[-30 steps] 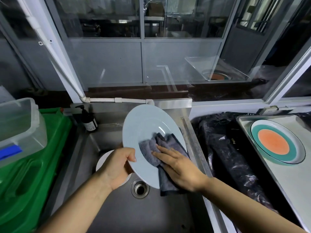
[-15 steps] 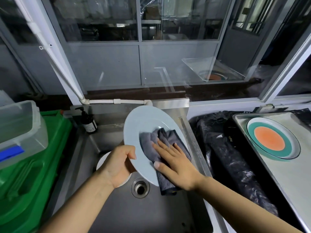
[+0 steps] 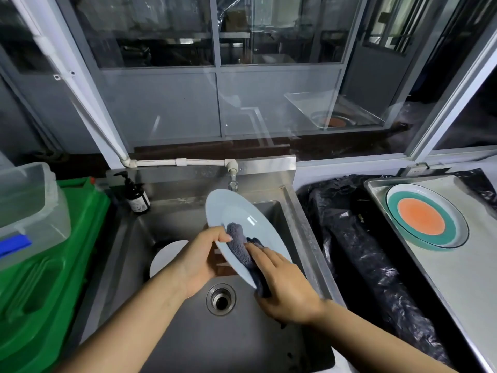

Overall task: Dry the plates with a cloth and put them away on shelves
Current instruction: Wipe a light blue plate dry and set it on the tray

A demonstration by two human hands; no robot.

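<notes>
A pale blue plate (image 3: 236, 219) is held tilted on edge over the steel sink (image 3: 177, 227). My left hand (image 3: 201, 259) grips its left rim, thumb on the face and fingers behind. A grey cloth (image 3: 238, 242) lies on the plate's lower face and wraps over its bottom edge. My right hand (image 3: 285, 286) holds the cloth against the plate, fingers on top and the cloth bunched under the palm. A white plate (image 3: 165, 255) lies in the sink behind my left wrist, partly hidden. An orange and teal plate (image 3: 427, 216) rests on a metal tray (image 3: 473, 281) at the right.
A dark soap pump bottle (image 3: 135, 195) stands at the sink's back left corner. A tap (image 3: 232, 179) hangs above the plate. A green crate (image 3: 45, 278) with a clear tub (image 3: 29, 208) sits at the left. Black plastic sheeting (image 3: 357, 246) fills the gap right of the sink. The drain (image 3: 220, 298) lies below my hands.
The plate has dropped lower and tilted more edge-on. My right hand slid the cloth down from the plate's middle to its lower edge. My left thumb now sits beside the cloth.
</notes>
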